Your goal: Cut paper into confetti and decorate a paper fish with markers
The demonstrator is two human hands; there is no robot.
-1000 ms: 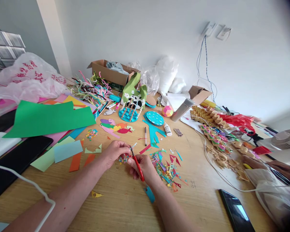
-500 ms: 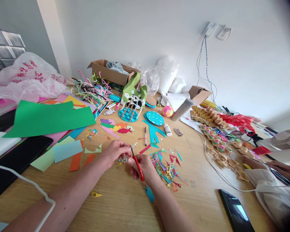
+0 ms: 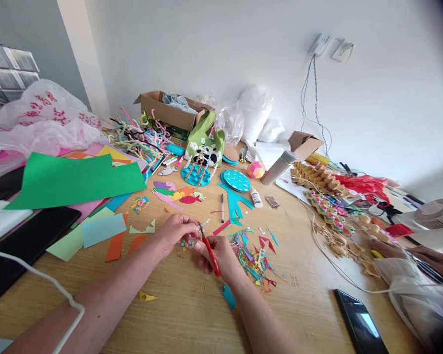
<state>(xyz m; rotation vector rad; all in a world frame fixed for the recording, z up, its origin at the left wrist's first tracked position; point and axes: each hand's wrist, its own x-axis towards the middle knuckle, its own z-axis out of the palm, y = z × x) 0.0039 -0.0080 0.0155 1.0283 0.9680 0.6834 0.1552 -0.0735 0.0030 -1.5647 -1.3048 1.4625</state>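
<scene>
Fingers of my right hand [image 3: 221,251] were wrapped round red scissors [image 3: 211,255], blade tips up by my left hand [image 3: 177,232]. Its thumb & index were pressed tog.; what, if anything, they pinched was too small to tell. Main risk, I reckoned: a slip cd nick that thumb — blades v. close. Paper dots [image 3: 188,242] lay just below, betw. both hands — a dropped wrist might've swept them twd the scrap heap [image 3: 251,256] on the right.

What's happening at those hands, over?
Right grip holding red scissors. Left grip at blade tips, hold unclear. Paper scraps beside right grip. White cable crosses left forearm.
</scene>
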